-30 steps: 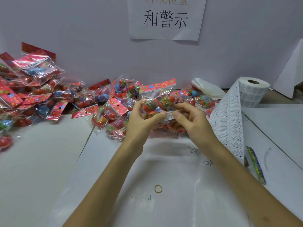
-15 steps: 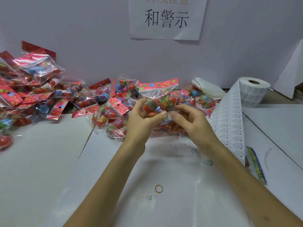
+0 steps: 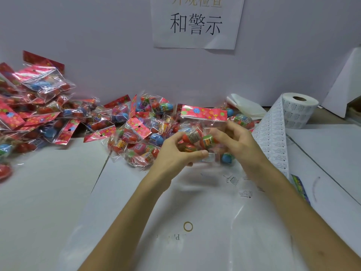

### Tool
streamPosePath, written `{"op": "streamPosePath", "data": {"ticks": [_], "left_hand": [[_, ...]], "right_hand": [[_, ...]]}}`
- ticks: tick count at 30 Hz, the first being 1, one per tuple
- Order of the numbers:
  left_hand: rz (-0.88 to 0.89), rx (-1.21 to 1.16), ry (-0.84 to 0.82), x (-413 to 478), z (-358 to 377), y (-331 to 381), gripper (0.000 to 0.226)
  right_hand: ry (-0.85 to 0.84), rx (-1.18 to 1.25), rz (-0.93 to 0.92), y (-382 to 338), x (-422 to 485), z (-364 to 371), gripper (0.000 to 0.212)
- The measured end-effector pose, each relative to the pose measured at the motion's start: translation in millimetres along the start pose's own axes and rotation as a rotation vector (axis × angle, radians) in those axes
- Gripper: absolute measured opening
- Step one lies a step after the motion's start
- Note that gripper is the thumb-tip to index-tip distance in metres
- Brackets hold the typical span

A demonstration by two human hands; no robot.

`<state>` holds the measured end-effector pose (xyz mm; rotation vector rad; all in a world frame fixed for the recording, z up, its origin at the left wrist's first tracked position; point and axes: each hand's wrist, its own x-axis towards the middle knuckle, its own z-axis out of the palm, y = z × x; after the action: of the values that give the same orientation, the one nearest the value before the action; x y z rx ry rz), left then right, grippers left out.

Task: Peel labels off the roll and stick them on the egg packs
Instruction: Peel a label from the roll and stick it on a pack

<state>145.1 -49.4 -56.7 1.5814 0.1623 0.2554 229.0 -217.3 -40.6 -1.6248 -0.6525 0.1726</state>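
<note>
Fingers (image 3: 195,154) of left hand (image 3: 173,155) and right hand (image 3: 242,145) grip egg pack (image 3: 203,116) left of roll (image 3: 298,110), likely pressing label (image 3: 211,157) down; next: peel another.

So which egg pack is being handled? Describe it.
Below the white paper sign on the wall, the left hand and right hand meet. They hold a clear plastic egg pack with a pink flowered header, the only one not in the heap.

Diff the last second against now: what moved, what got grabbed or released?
The egg pack shifted slightly right and its red header levelled out. The left hand followed, thumb now beside the stuck label. The right hand drew its thumb off that label but keeps hold of the pack's right side. Nothing released. Unchanged: label roll, pack pile.
</note>
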Motion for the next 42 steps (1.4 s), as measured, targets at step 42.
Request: {"op": "streamPosePath", "data": {"ticks": [42], "left_hand": [[0.002, -0.139, 0.178, 0, 6, -2, 0.020]], "right_hand": [[0.661, 0.933, -0.073, -9, 45, -152, 0.015]]}}
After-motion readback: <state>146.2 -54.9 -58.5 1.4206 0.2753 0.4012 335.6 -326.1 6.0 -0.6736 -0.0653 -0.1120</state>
